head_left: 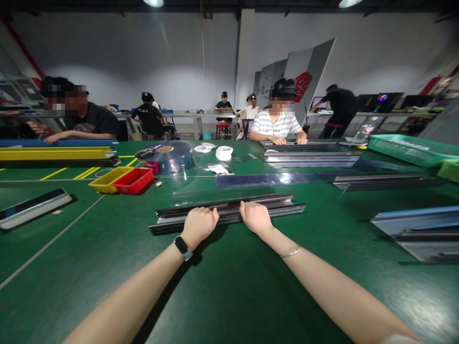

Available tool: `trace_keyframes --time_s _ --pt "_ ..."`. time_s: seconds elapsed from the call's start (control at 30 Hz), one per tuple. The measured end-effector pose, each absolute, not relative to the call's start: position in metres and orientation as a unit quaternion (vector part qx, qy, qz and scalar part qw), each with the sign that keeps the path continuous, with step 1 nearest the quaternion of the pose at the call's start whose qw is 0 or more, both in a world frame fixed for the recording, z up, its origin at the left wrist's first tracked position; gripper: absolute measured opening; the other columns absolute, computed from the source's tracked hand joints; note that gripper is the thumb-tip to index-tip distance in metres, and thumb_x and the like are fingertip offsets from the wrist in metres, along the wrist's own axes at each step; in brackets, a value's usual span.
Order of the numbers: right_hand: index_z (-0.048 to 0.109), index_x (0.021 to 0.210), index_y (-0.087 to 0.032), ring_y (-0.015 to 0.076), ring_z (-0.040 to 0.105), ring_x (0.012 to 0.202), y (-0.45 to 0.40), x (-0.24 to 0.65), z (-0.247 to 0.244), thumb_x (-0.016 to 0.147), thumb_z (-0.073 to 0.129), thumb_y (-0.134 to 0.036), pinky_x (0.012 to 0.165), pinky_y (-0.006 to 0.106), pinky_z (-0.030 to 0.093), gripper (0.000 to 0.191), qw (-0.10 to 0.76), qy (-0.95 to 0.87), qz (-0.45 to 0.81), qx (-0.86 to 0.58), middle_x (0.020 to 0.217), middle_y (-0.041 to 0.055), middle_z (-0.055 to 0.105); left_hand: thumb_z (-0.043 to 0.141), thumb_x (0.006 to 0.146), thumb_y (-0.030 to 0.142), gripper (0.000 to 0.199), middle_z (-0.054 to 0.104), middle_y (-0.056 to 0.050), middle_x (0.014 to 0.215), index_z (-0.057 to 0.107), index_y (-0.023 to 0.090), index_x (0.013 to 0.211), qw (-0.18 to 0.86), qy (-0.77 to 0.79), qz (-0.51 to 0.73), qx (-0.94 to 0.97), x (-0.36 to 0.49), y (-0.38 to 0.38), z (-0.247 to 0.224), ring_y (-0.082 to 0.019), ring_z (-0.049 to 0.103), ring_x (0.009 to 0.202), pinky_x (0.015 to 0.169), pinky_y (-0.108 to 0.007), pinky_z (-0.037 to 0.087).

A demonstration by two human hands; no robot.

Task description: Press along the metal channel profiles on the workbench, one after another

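From where I stand, the biggest thing is the smooth green table [218, 296], its faint sheen spreading beneath the fingers of both hands. Beyond the fingers, across the table, sits a person in a striped shirt [276, 123]. Far left of them lies a long, straight yellow bar [53, 153]; well off to their right is a shallow green plastic basket [405, 149]. Right under the fingers, the black rail [284, 209] lies crosswise on the table, glossy and grooved like a channel, poking out past both fists. The left hand [201, 223] and right hand [255, 217] are each curled down on it, fingers bent and bunched together, fists apart. Past the left fingers rests a round, glassy roll of clear film [179, 160], with a boxy red tray [138, 185] and yellow tray [99, 185] nearer. Ahead of the fingers sit flat white rings [224, 153]. Behind the left fingers, a smooth dark-faced wristband [181, 245] circles the wrist.
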State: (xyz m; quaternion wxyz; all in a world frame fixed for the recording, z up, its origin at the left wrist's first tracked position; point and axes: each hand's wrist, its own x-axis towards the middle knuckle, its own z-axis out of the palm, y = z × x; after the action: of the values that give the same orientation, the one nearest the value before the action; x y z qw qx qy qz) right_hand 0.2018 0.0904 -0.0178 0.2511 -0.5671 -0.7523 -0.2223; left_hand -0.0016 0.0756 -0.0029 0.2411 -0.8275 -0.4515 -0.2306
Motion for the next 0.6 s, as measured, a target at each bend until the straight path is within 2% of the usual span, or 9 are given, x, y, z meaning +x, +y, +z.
trace_keyframes --time_s 0.6 --pt "0.055 0.059 -0.014 0.0117 0.053 0.056 0.085 0.180 -0.014 0.088 0.031 -0.027 0.056 0.025 0.028 0.040 0.254 -0.778 -0.198 -0.539 0.057 0.0057 0.058 0.035 0.086 0.022 0.037 0.057 -0.007 0.056 0.058 0.013 0.059 0.261 -0.429 -0.212 -0.839 0.002 0.079 -0.005 -0.015 0.052 0.055 0.056 -0.029 0.034"
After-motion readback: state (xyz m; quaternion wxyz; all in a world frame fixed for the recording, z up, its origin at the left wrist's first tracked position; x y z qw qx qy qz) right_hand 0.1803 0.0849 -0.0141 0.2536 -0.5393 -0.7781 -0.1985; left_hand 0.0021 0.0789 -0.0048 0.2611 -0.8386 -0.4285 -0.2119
